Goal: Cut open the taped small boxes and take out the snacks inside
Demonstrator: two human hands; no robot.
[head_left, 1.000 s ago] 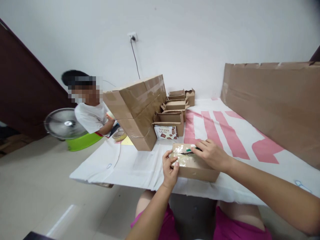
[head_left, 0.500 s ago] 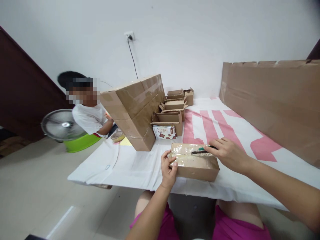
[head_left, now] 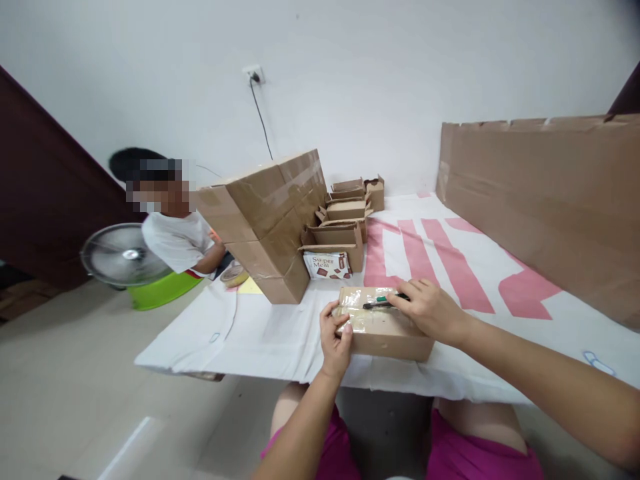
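- small cardboard box (head_left: pixel 387 341): we find it at the near edge of the tabletop (head_left: pixel 270 333), right in front of us. It lies flat, its long side across our view. Its top is covered in shiny clear tape.
- left hand (head_left: pixel 336 341): its grip is clamped on the left end of the small cardboard box, thumb on top and fingers curled over the near corner.
- right hand (head_left: pixel 431 311): it rests on the right part of the box top. Its grip is closed on a green-and-black tool (head_left: pixel 383 302), which lies almost flat with its tip pointing left along the taped top. We cannot tell whether it is a pen or a cutter.
- tabletop: it is covered by a white cloth with large pink shapes (head_left: pixel 450 260) printed on it.
- stack of taped cartons (head_left: pixel 270 220): it stands behind and to the left of the box, well apart from our hands.
- open small boxes (head_left: pixel 343 235): they sit in a row just right of the stack, running back toward the wall.
- printed packet (head_left: pixel 327 265): it leans against the nearest open box and reads "Super Meal".
- large cardboard sheet (head_left: pixel 540 200): it stands along the right side of the tabletop.
- another person (head_left: pixel 177 241): in a white shirt, seated low beyond the far left corner, one arm near a tape roll (head_left: pixel 234 273).
- fan (head_left: pixel 123 257) and green basin (head_left: pixel 163 290): they sit on the floor beside that person.
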